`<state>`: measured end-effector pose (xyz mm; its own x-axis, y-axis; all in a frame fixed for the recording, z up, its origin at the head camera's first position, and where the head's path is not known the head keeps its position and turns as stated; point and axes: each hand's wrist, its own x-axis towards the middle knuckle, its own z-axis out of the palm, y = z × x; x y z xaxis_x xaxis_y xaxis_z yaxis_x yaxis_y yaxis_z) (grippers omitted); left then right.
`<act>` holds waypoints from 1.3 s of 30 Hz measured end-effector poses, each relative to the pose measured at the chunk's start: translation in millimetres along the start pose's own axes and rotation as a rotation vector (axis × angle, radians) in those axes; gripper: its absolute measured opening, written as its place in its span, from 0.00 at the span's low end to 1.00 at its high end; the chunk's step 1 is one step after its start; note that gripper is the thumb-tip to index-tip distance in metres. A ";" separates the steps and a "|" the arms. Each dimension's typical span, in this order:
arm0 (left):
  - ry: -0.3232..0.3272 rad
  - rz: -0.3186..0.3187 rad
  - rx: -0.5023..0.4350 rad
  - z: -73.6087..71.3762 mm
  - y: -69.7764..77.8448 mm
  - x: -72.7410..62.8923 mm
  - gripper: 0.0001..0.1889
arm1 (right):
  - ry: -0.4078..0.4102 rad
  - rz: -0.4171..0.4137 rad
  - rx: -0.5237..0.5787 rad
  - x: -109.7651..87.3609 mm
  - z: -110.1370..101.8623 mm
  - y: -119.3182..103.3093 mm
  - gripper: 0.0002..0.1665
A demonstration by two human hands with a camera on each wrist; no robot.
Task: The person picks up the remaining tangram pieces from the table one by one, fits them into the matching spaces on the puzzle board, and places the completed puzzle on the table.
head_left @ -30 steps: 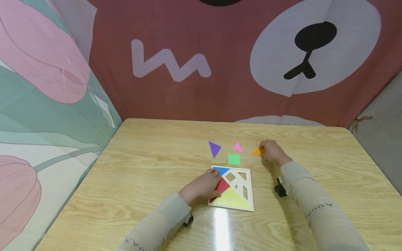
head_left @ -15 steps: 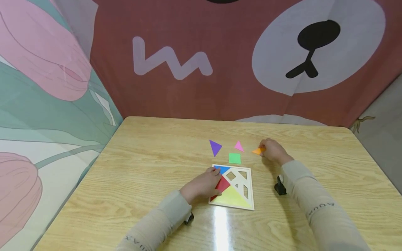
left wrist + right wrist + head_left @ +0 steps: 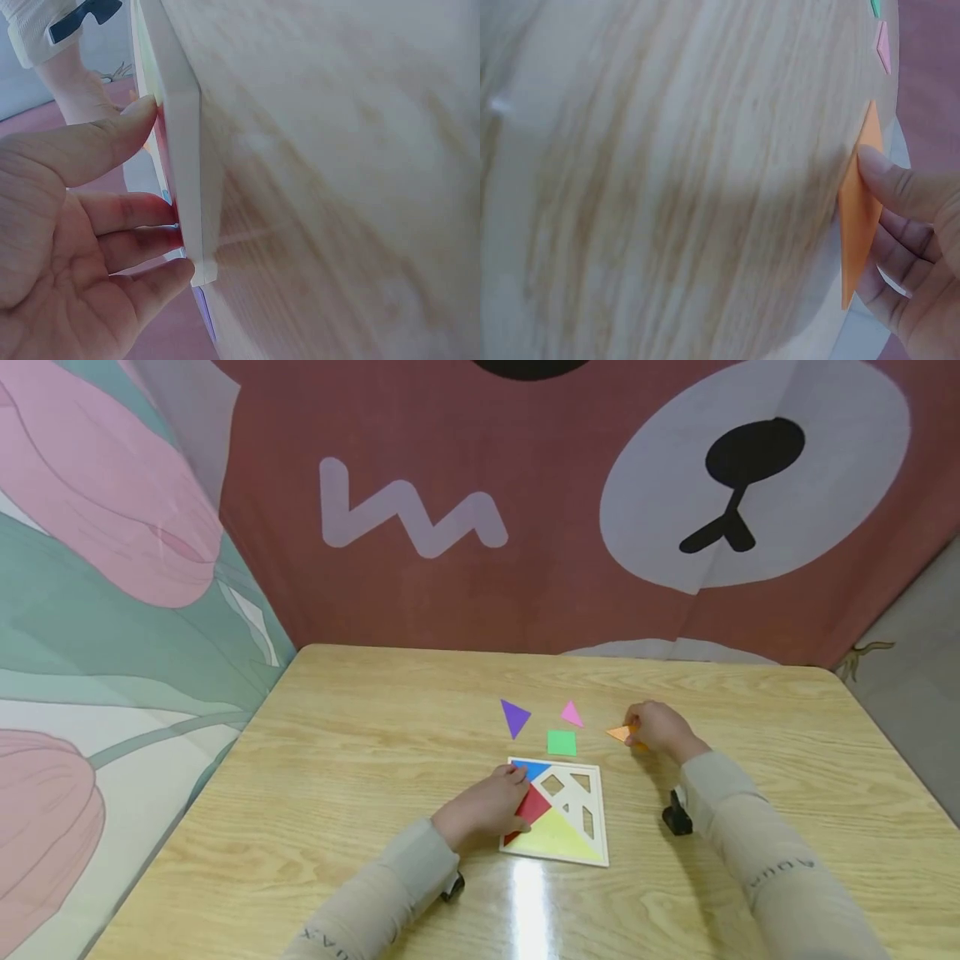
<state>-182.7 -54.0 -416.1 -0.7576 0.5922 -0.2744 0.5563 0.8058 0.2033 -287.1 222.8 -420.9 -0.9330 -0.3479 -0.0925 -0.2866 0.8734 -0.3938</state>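
A white square tangram tray (image 3: 602, 814) lies on the table with blue (image 3: 532, 769), red (image 3: 534, 806) and yellow (image 3: 558, 837) triangles in it; its right side shows several cut-out openings. My left hand (image 3: 487, 806) rests over the tray's left side, thumb and fingertips touching the tray and the red and blue pieces. To the upper right, my right hand (image 3: 660, 728) pinches an orange parallelogram tangram piece (image 3: 860, 210). The right wrist view shows the thumb on its face and the other fingers behind it, the piece tilted at the table surface.
Beyond the tray lie a purple triangle (image 3: 514, 718), a green square (image 3: 561, 742) and a pink triangle (image 3: 572, 714). The wooden table (image 3: 337, 735) meets a printed curtain (image 3: 525, 593) at its far edge.
My right hand has shifted slightly right and nearer, and the orange parallelogram has tilted so more of it shows. The left hand stays on the tray; the head view wobbles a little.
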 end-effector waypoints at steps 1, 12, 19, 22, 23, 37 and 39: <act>-0.001 -0.002 -0.002 0.3 0.1 -0.1 0.33 | -0.002 0.005 0.000 -0.9 -0.3 0.2 0.14; 0.008 0.001 0.012 1.0 -0.1 0.0 0.33 | 0.002 -0.027 0.014 -8.6 -5.6 -4.6 0.07; 0.008 0.003 0.015 1.5 -0.6 -0.3 0.33 | 0.004 -0.012 0.100 -8.9 -5.8 -5.3 0.04; 0.007 0.003 0.017 1.4 -0.7 -0.1 0.33 | 0.012 -0.008 0.150 -8.9 -5.0 -5.5 0.03; 0.007 0.003 0.016 1.3 -0.7 -0.1 0.33 | 0.015 -0.005 0.165 -8.9 -4.6 -5.5 0.03; 0.005 0.014 0.012 1.1 -1.5 -0.4 0.33 | 0.001 0.080 0.359 -13.0 2.5 -8.6 0.02; 0.003 0.013 0.016 1.0 -1.5 0.3 0.33 | -0.004 0.102 0.386 -13.8 3.3 -10.6 0.03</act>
<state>-183.4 -55.1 -417.4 -0.7512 0.6028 -0.2689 0.5716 0.7979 0.1916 -270.5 217.2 -418.5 -0.9514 -0.2677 -0.1522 -0.0887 0.7115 -0.6971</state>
